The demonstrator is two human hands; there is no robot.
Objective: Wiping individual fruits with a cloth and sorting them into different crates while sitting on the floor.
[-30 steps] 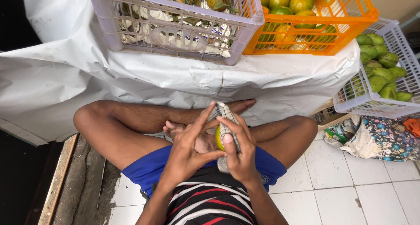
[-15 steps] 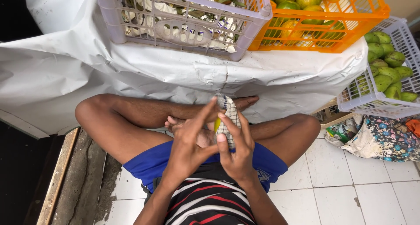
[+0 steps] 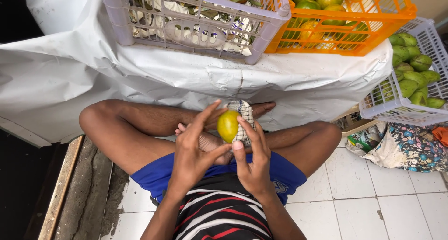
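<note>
Above the crossed legs, the left hand [image 3: 193, 149] cups a yellow-green fruit [image 3: 228, 126] from nine o'clock, thumb under it, fingers spread. At three o'clock the right hand [image 3: 252, 158] presses a checked cloth [image 3: 243, 118] against the fruit. Toward one o'clock sits an orange crate [image 3: 364, 27]; toward three, a white basket [image 3: 396, 109].

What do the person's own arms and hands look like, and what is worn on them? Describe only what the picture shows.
Both forearms are bare, with no sleeves in view. The left hand and right hand wear no gloves, and no rings, watch or bands show. Fingernails are short and plain. Lower down are a black shirt with red and white stripes and blue shorts.
</note>
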